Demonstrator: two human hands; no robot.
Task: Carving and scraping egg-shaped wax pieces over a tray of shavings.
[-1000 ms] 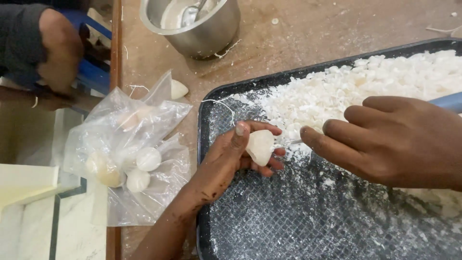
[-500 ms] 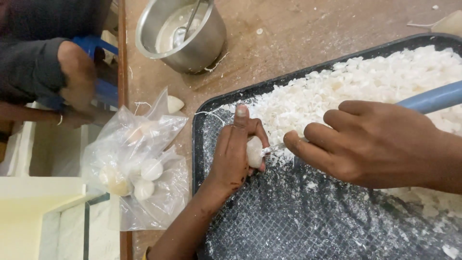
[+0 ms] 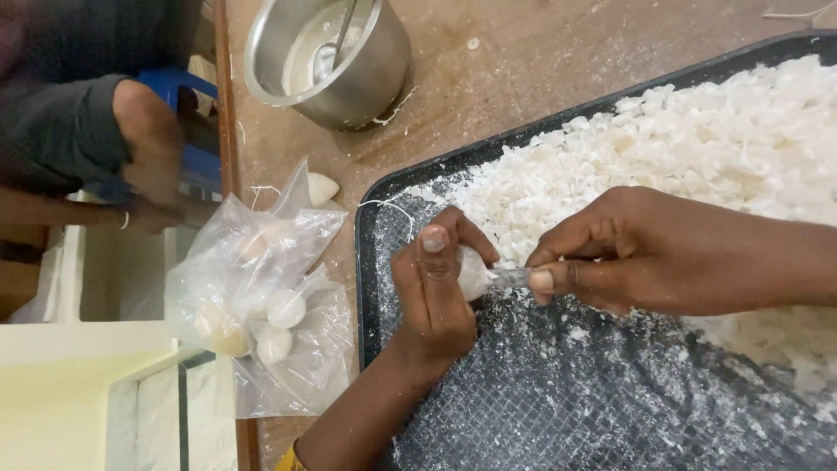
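Right hand (image 3: 645, 253) newly against one white lump (image 3: 472, 272)

Brown wooden surface (image 3: 540, 78), dusted with white powder and crumbs. On it: steel pot (image 3: 336, 61) at top, black tray (image 3: 370, 288) of white chunks on the right, clear plastic bag (image 3: 261, 296) of pale lumps at the left edge, one loose pale piece (image 3: 322, 187) just above the bag.

1. Single head-worn view, looking steeply down onto the counter (image 3: 523, 78).
2. Close range: both hands fill mid-frame over the dark tray (image 3: 558, 410).
3. Left edge takes in the counter's rim and the floor side beyond.
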